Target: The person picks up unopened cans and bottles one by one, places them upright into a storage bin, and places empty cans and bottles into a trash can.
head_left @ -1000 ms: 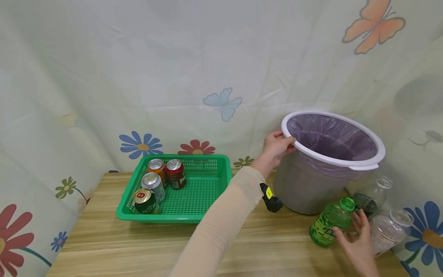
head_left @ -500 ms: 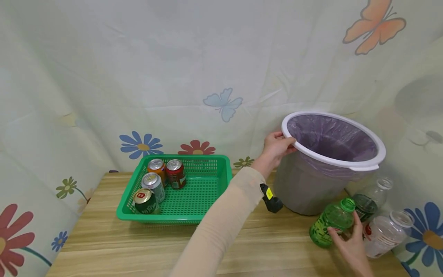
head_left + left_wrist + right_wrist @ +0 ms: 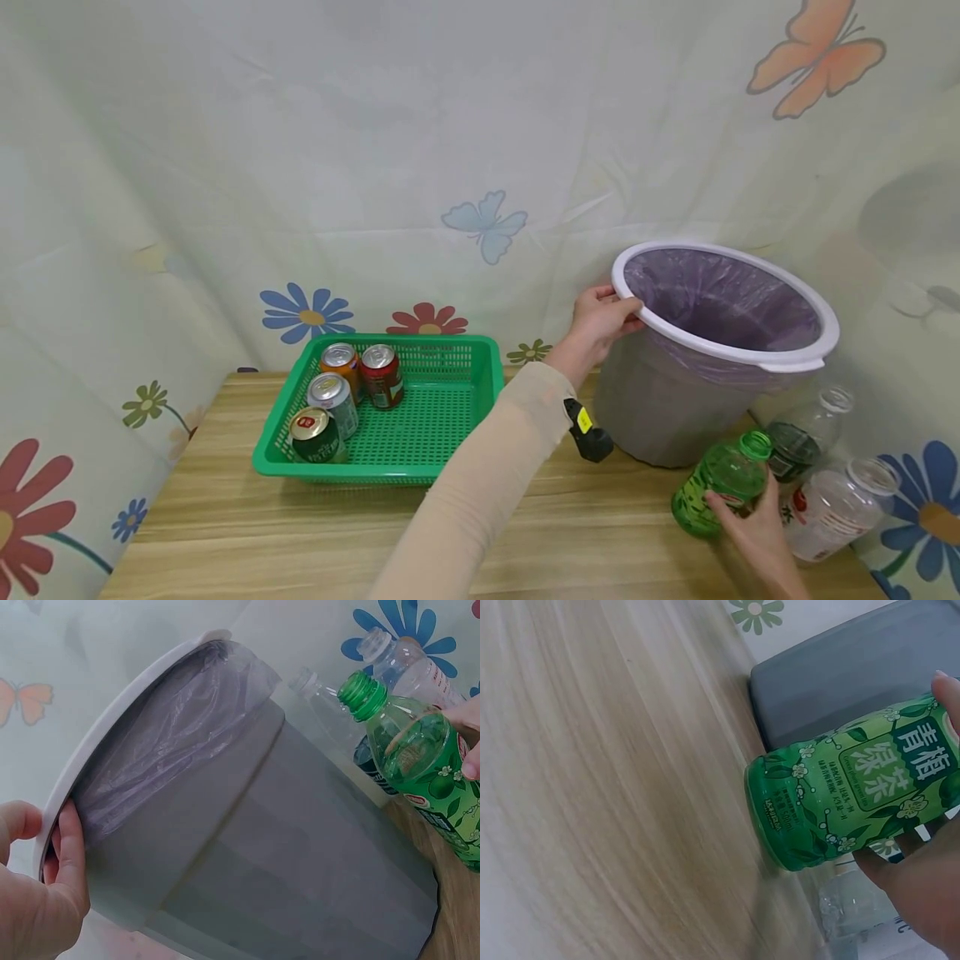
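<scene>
My left hand (image 3: pixel 597 318) pinches the white rim of a grey trash bin (image 3: pixel 660 408), thumb on top and fingers curled beneath, as the left wrist view also shows. A purple plastic bag (image 3: pixel 720 292) lines the bin. In front of it, my right hand (image 3: pixel 757 533) grips a capless green tea bottle (image 3: pixel 723 479), thumb on the near side and fingers round the far side. Its printed label (image 3: pixel 877 772) faces the right wrist camera. Just beyond that hand stand a clear bottle with a dark label (image 3: pixel 802 433) and a wider clear bottle (image 3: pixel 836 512).
A green plastic basket (image 3: pixel 375 472) sits on the left of the wooden table (image 3: pixel 570 542), with several drink cans (image 3: pixel 333 404) grouped along its left side. Behind everything hangs a patterned curtain (image 3: pixel 360 167). The bin stands near the table's back right.
My right hand has moved left onto the green tea bottle and its fingers have closed round it. The left hand keeps its hold on the bin rim.
</scene>
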The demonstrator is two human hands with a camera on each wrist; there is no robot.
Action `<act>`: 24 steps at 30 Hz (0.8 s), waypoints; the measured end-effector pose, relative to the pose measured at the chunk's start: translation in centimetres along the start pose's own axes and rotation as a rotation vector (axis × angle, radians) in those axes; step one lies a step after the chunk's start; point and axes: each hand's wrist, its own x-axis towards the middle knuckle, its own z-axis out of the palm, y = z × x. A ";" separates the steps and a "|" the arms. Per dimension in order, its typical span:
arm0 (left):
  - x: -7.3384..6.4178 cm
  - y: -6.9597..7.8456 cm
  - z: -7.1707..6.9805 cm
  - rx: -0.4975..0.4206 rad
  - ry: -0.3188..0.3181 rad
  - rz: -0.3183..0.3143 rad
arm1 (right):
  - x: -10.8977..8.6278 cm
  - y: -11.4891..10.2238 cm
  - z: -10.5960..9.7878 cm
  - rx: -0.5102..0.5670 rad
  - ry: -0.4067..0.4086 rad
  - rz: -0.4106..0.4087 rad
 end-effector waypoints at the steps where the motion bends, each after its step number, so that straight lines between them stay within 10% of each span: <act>1: 0.0 0.0 0.0 -0.002 -0.001 0.001 | 0.0 0.0 0.0 -0.005 0.001 0.013; 24: 0.0 -0.1 0.0 -0.021 -0.005 0.006 | 0.7 -0.2 0.0 -0.029 -0.029 0.143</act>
